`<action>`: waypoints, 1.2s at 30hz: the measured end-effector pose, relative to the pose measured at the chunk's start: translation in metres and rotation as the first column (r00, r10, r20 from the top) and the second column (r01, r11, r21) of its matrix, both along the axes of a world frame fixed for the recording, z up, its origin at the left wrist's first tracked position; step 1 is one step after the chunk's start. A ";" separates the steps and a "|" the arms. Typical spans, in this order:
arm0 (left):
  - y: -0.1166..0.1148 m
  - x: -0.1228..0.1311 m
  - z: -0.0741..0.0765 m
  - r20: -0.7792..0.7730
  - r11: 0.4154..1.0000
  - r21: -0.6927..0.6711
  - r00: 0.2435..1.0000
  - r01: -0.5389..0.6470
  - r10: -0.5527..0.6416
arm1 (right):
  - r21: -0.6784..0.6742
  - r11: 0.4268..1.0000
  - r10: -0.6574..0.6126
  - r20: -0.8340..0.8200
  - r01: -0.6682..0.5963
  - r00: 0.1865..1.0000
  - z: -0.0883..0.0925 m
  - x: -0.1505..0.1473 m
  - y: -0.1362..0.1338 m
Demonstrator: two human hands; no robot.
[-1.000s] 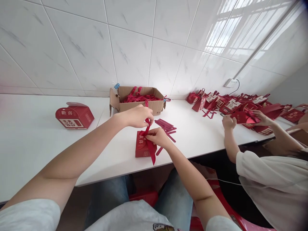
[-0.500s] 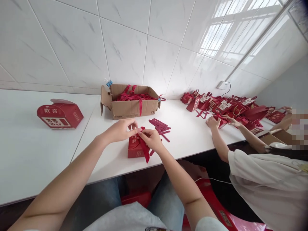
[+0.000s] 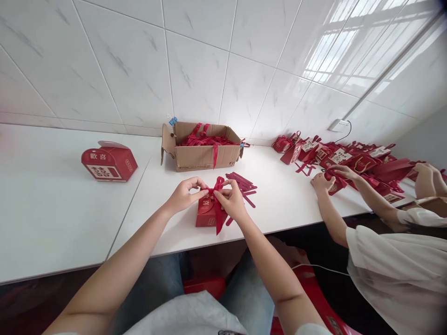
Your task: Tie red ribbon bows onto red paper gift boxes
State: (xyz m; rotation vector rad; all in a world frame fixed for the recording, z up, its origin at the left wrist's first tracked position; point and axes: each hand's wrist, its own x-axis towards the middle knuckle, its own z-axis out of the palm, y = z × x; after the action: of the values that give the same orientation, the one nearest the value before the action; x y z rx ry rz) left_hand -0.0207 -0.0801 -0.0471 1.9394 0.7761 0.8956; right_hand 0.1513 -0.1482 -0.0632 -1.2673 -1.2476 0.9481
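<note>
A small red gift box (image 3: 206, 218) with pale lettering stands near the table's front edge. On its top is a red ribbon (image 3: 220, 214), looped upward, with one tail hanging down the front. My left hand (image 3: 186, 194) pinches the ribbon from the left, thumb and forefinger together at the box top. From the right, my right hand (image 3: 232, 200) pinches the same ribbon at the base of the loop. The fingers partly cover the knot area.
Red strips (image 3: 242, 182) lie right of the box. Behind stands a cardboard carton (image 3: 206, 158) of red ribbons. Another red box (image 3: 110, 163) sits at left. At right, a co-worker's hands (image 3: 323, 182) handle a red box beside a pile of red boxes (image 3: 363, 163).
The view has shifted, so everything on the table appears further right. A ribbon loop now stands up between my hands. My fingers have spread slightly apart along the ribbon.
</note>
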 end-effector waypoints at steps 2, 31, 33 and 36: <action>-0.002 -0.001 -0.001 0.016 1.000 -0.028 1.000 0.003 -0.002 | 0.019 1.000 0.004 -0.004 -0.004 1.000 -0.002 0.000 0.001; -0.002 0.005 0.002 -0.033 0.997 -0.077 0.999 0.006 -0.009 | 0.182 0.983 -0.036 0.284 -0.017 0.958 0.002 0.001 -0.006; -0.002 0.007 0.003 -0.047 0.998 -0.067 0.999 -0.019 0.016 | 0.189 0.982 -0.058 0.351 -0.010 0.935 0.002 0.002 -0.004; -0.004 0.009 0.006 -0.067 0.997 -0.077 0.998 -0.018 0.013 | 0.235 0.972 -0.123 0.465 0.011 0.877 0.001 0.003 -0.002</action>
State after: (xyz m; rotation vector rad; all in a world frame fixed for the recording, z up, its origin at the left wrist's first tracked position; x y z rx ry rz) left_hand -0.0116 -0.0840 -0.0409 1.9052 0.8541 0.8020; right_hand 0.1546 -0.1505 -0.0619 -1.3960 -1.6288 0.4285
